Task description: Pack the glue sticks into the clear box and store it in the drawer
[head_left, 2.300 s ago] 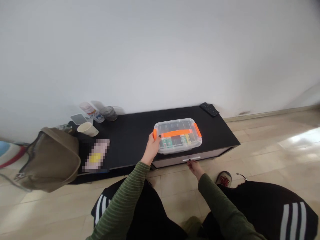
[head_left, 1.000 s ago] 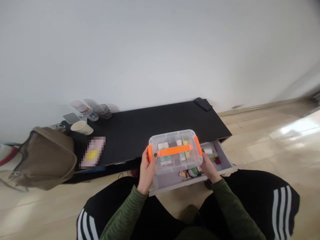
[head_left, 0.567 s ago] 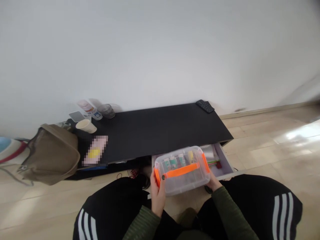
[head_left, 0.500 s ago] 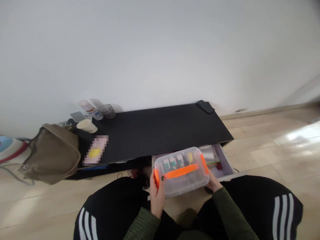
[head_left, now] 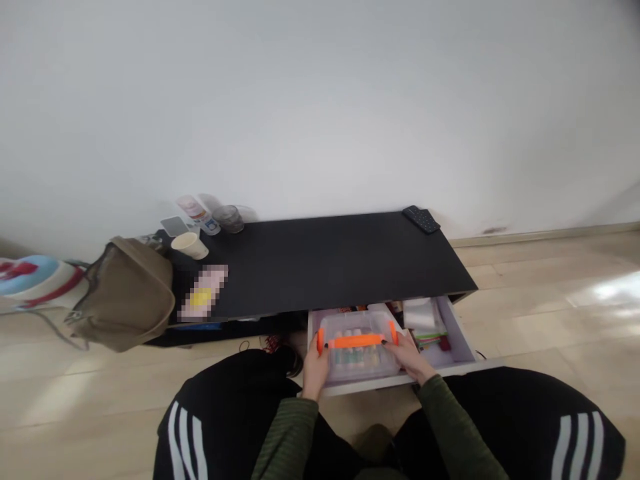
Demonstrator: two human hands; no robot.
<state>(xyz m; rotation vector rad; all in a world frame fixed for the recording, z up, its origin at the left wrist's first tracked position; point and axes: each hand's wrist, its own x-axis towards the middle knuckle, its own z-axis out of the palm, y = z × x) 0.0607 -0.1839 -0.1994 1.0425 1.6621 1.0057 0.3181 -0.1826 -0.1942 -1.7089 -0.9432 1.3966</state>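
A clear plastic storage box (head_left: 357, 363) with an orange handle and orange side clips is between my hands, at the left part of an open drawer (head_left: 463, 337). Small bottles or tubes show dimly through its lid. My left hand (head_left: 316, 363) grips its left end, thumb by the orange clip. At the right end my right hand (head_left: 407, 353) holds on, thumb near the handle. Whether the box rests on the drawer floor I cannot tell. Right of it in the drawer lie a clear plastic packet (head_left: 419, 313) and some coloured items (head_left: 431, 340).
The black low table (head_left: 320, 260) stands against the wall. On it are a keyboard-like black device (head_left: 421, 219), a glass (head_left: 229, 219), a spray can (head_left: 200, 217), a paper cup (head_left: 190, 245) and a blurred pink item (head_left: 205, 293). A brown bag (head_left: 130, 293) sits at the left end.
The box has gone down from above the drawer's front edge into the drawer area and is now more level. Both hands moved with it. The view has shifted slightly.
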